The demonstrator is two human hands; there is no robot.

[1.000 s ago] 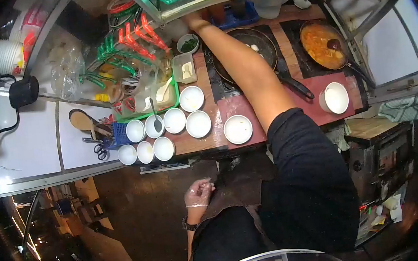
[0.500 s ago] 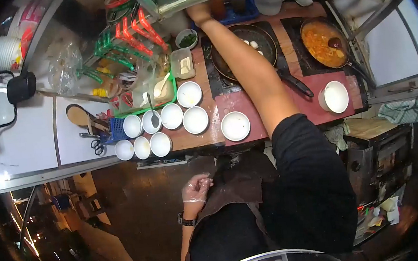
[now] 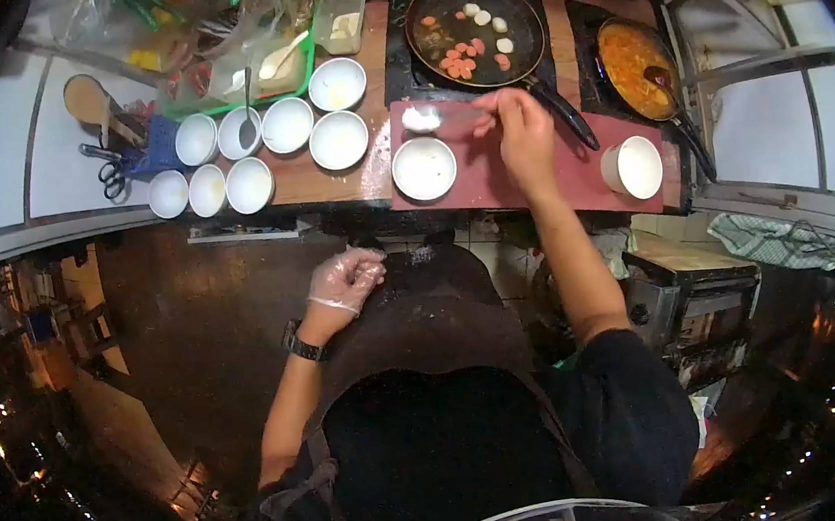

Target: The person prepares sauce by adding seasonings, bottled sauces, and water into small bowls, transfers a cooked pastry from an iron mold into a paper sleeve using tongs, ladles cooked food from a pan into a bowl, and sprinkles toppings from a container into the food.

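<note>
My right hand (image 3: pixel 523 135) is bare and pinches the handle end of a spoon (image 3: pixel 421 119). White stuff, perhaps powder, sits in the spoon's head, just above the far rim of a white bowl (image 3: pixel 425 168); motion blurs the handle. In a clear plastic glove, my left hand (image 3: pixel 347 279) hangs in front of the apron with its fingers curled in, and nothing shows in them. Past my right hand stands a black frying pan (image 3: pixel 446 37) with pinkish-orange slices and white round pieces in it.
Several white bowls (image 3: pixel 339 139) stand left on the counter. A pan of orange food (image 3: pixel 632 69) with a ladle is at the right, near a white cup (image 3: pixel 638 168). The frying pan's handle (image 3: pixel 564 116) juts toward me. Scissors (image 3: pixel 112 177) lie far left.
My right arm has come back from the shelf at the far side, and a spoon with white contents now shows in that hand. The view has tipped downward.
</note>
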